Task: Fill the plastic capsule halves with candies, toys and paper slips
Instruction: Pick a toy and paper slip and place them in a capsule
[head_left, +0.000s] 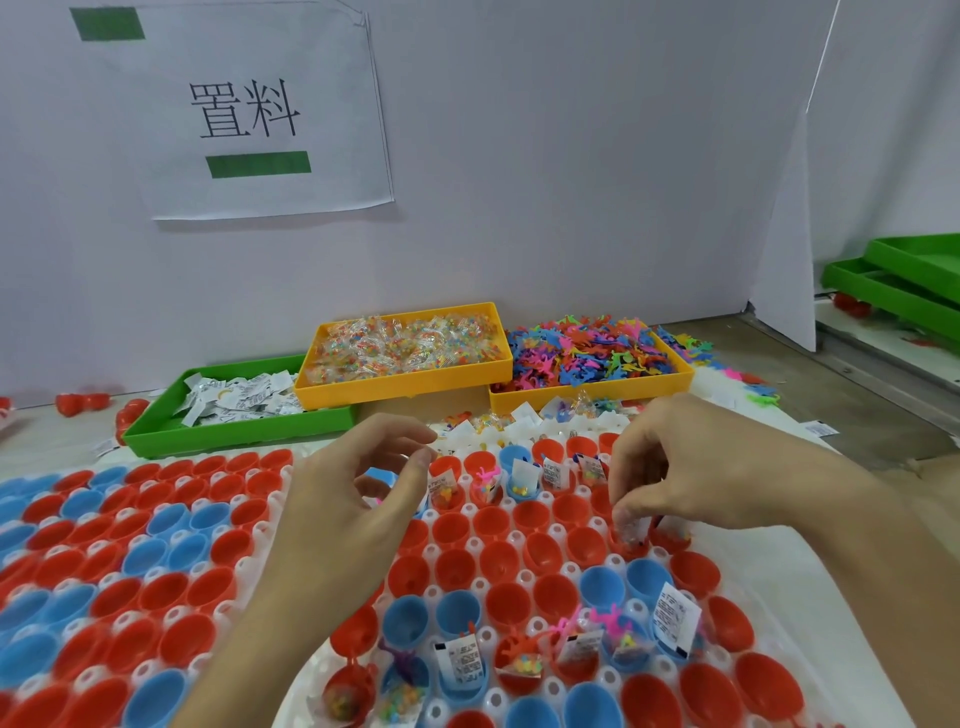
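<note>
capsule halves (530, 519) red and blue, in white holder tray (550, 691) on desk | right hand (691, 467) grip pinches paper slip (638, 530) into red half | left hand (353, 493) loosely curled, grip released | behind: green tray (234, 431) of slips, yellow trays (405, 387) of candies, toys | slip print blurred

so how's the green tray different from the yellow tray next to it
The green tray holds white paper slips and sits flat, nearest the left. The yellow tray holds clear candy packets, is fuller, and sits higher, its left edge overlapping the green tray. Both are shallow rectangular plastic trays behind the capsule halves.
</note>
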